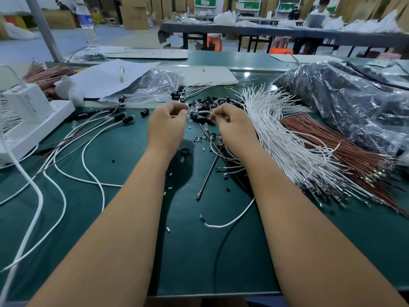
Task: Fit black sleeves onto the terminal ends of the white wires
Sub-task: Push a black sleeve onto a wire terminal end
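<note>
Head view, done: a few sleeved wires (115, 117) lie far left on the table (132, 218).
Left to do: white wires (276, 134), a big bundle at right.
Hands: left hand (167, 125) and right hand (232, 125) both curled, pinching small parts I cannot make out, beside the black sleeves (208, 107).

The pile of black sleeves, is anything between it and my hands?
Nothing visible. The left hand and right hand sit at the near edge of the black sleeves, fingers curled on small parts.
</note>
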